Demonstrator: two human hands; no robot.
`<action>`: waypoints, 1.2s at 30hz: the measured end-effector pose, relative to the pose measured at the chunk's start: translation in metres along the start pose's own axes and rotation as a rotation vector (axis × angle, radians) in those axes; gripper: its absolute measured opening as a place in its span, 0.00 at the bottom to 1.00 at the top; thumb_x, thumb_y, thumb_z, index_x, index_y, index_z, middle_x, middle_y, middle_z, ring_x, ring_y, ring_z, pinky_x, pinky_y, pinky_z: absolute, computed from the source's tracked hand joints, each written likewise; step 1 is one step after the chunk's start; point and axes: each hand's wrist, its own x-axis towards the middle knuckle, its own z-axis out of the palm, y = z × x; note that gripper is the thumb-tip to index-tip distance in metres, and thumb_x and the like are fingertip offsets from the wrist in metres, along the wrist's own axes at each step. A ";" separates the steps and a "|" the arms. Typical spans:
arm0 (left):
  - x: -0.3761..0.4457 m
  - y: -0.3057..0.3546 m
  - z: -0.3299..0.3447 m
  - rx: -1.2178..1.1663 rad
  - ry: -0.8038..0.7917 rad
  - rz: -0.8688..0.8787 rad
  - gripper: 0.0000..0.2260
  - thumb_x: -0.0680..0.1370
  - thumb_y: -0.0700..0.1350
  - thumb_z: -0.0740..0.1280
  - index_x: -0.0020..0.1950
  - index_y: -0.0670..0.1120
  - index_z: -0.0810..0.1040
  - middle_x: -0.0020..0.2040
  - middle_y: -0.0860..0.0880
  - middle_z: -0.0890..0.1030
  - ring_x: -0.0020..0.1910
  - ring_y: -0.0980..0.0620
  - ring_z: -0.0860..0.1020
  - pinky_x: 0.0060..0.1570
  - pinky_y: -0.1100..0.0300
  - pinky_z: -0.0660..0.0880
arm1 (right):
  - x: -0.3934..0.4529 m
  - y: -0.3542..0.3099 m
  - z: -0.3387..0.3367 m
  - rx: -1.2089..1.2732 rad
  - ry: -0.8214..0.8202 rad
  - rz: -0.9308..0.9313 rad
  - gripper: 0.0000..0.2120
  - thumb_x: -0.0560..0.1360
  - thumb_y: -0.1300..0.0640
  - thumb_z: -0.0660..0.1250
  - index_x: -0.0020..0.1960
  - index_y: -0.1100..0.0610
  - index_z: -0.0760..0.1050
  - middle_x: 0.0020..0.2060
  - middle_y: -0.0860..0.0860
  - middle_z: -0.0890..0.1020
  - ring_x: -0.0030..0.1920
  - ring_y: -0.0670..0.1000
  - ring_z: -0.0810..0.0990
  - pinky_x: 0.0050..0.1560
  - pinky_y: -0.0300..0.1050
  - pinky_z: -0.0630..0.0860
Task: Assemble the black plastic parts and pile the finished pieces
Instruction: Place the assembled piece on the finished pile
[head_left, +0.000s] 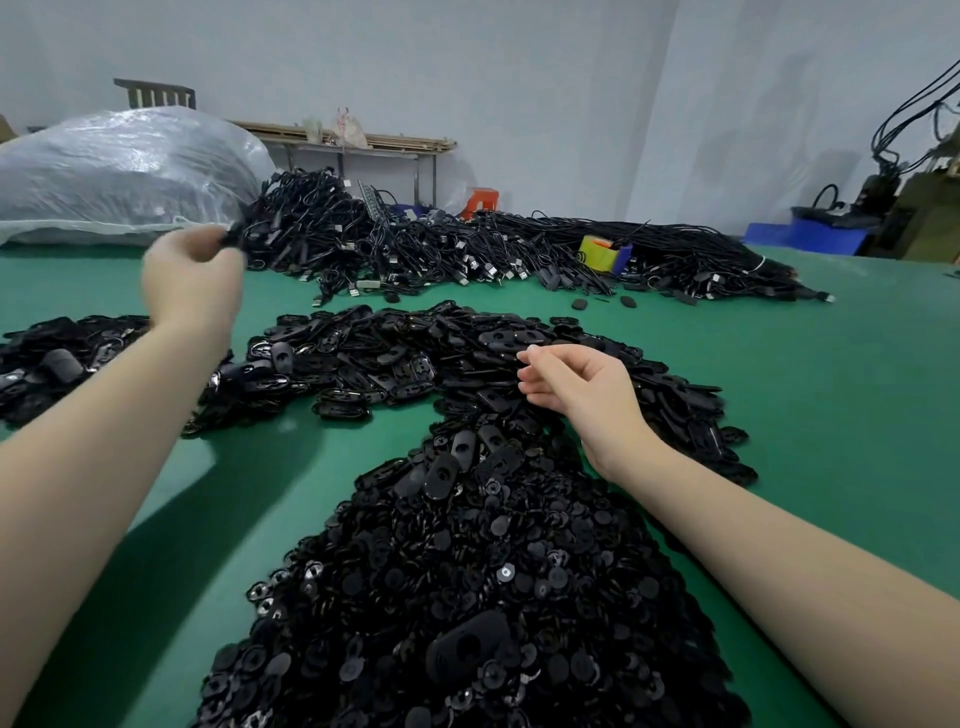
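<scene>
My left hand (192, 280) is raised over the green table (831, 395) at the far left and pinches a small black plastic piece (232, 238) at its fingertips; the hand is blurred. Lower and to the right, my right hand (576, 395) hovers over a heap of black oval plates (415, 358), its fingers loosely curled and holding nothing. A large heap of small round black parts (467, 587) lies in front of me. Another pile of black pieces (57, 364) sits at the left edge.
A big tangle of black cables (467, 249) spreads across the far side of the table, with a yellow and blue tape roll (602, 253) on it. A large clear plastic sack (119, 171) lies at the back left. Blue bins (810, 236) stand at the right.
</scene>
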 end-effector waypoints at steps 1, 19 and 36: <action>-0.011 0.012 0.004 0.008 -0.197 0.079 0.12 0.76 0.43 0.66 0.56 0.57 0.81 0.53 0.51 0.84 0.43 0.62 0.79 0.41 0.68 0.75 | 0.000 0.000 0.000 -0.001 -0.002 0.000 0.07 0.78 0.57 0.68 0.44 0.53 0.84 0.40 0.52 0.86 0.43 0.49 0.84 0.48 0.42 0.81; -0.115 0.055 0.055 0.708 -1.437 0.325 0.11 0.70 0.52 0.78 0.46 0.54 0.79 0.34 0.61 0.83 0.32 0.61 0.80 0.39 0.65 0.75 | -0.001 -0.002 0.000 -0.035 -0.018 0.004 0.07 0.79 0.58 0.67 0.47 0.56 0.84 0.37 0.50 0.85 0.43 0.49 0.84 0.47 0.41 0.81; -0.132 0.004 0.076 -0.413 -0.812 -0.055 0.07 0.74 0.39 0.75 0.48 0.48 0.82 0.38 0.52 0.85 0.46 0.51 0.86 0.40 0.65 0.79 | -0.007 -0.004 0.003 -0.357 -0.104 -0.187 0.03 0.75 0.55 0.72 0.43 0.51 0.84 0.35 0.48 0.84 0.35 0.41 0.77 0.39 0.34 0.74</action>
